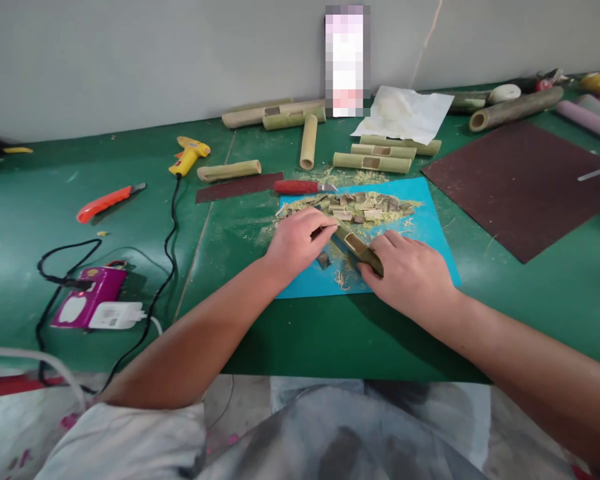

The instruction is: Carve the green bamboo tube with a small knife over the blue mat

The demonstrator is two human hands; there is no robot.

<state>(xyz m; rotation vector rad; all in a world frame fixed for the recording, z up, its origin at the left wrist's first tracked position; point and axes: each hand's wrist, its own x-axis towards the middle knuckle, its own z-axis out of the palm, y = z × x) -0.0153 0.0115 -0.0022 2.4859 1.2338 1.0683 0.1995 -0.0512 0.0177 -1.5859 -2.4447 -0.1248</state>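
Observation:
A short green bamboo tube (pixel 356 244) with a rectangular opening cut in its side lies slanted between my hands, over a blue sheet (pixel 300 288). My right hand (pixel 411 270) is wrapped round its lower right end. At the upper left end, the fingertips of my left hand (pixel 303 241) are pinched together against the tube; a dark patch between thumb and finger is too small to make out. Just beyond lie bamboo chips and shavings (pixel 350 210) in a heap. A red-handled carving knife (pixel 300 187) rests behind the heap, its blade pointing right.
Several cut bamboo tubes (pixel 373 163) lie toward the wall, near white paper (pixel 405 110). Brown sandpaper (pixel 523 190) is at right, a narrower strip (pixel 240 187) at left. An orange utility knife (pixel 107 203), yellow glue gun (pixel 190 155) and purple power strip (pixel 93 293) with cords occupy the left.

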